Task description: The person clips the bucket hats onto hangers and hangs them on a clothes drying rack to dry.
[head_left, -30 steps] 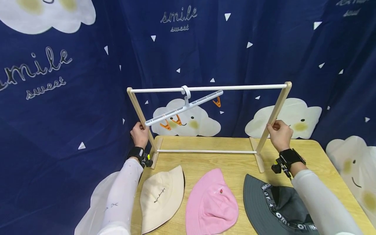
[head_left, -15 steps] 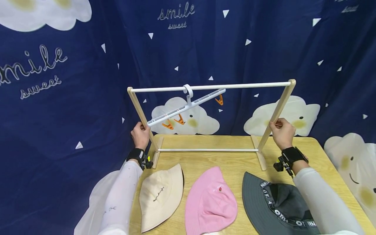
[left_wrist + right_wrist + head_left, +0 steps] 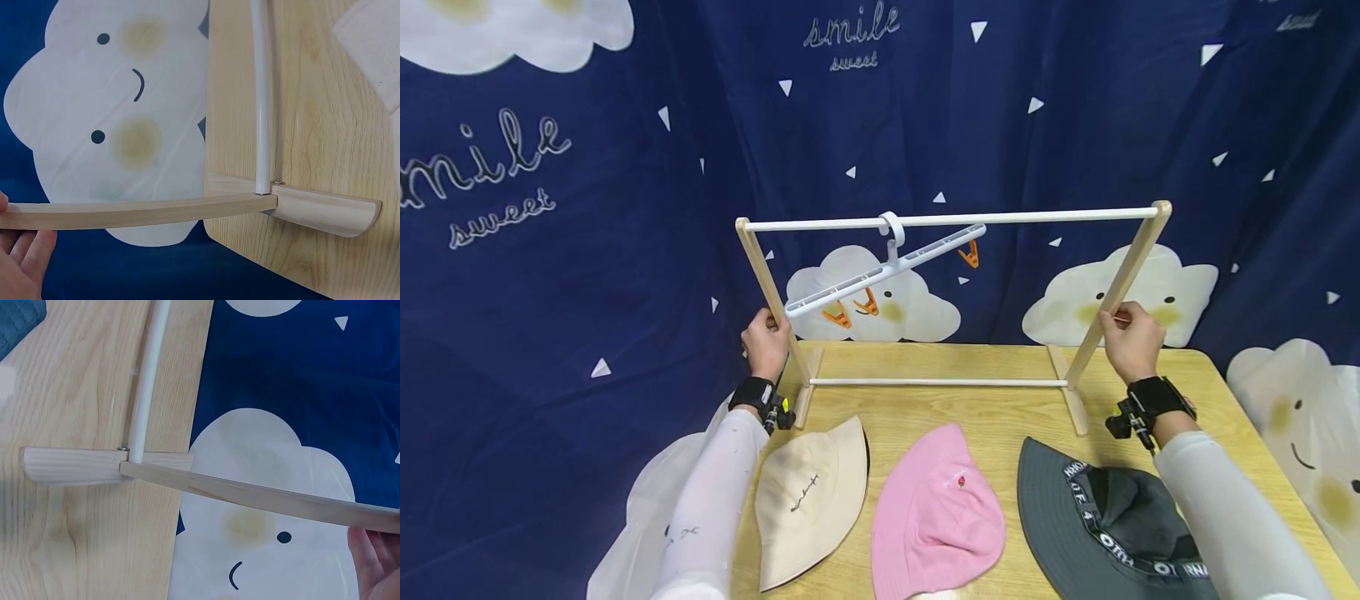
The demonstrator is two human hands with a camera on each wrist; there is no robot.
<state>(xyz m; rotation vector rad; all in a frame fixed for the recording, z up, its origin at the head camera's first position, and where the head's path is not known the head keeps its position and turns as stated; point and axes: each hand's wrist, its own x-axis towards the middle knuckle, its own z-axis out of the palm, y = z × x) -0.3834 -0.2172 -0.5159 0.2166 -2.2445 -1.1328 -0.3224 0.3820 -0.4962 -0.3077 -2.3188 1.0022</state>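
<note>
A small clothes rack with pale wooden posts and white bars [image 3: 955, 382] stands at the back of the table. My left hand [image 3: 766, 343] grips its left post [image 3: 150, 214] partway up, fingers and thumb on opposite sides. On the other side my right hand [image 3: 1133, 340] pinches the right post [image 3: 269, 499] at a similar height. A white hanger [image 3: 889, 268] hangs by its hook from the top bar, slanted in view. Orange clips [image 3: 868, 302] dangle from the hanger, two at its near end and one at its far end.
Three bucket hats lie in a row in front of the rack: beige [image 3: 812, 504], pink [image 3: 936, 512] and dark grey [image 3: 1052, 521]. My right sleeve overlaps the grey one. A blue curtain [image 3: 880, 133] with clouds hangs close behind the wooden table [image 3: 970, 408].
The rack has shifted a little to the right, with both hands still on its posts and the hanger carried along. The hats keep their places on the table.
</note>
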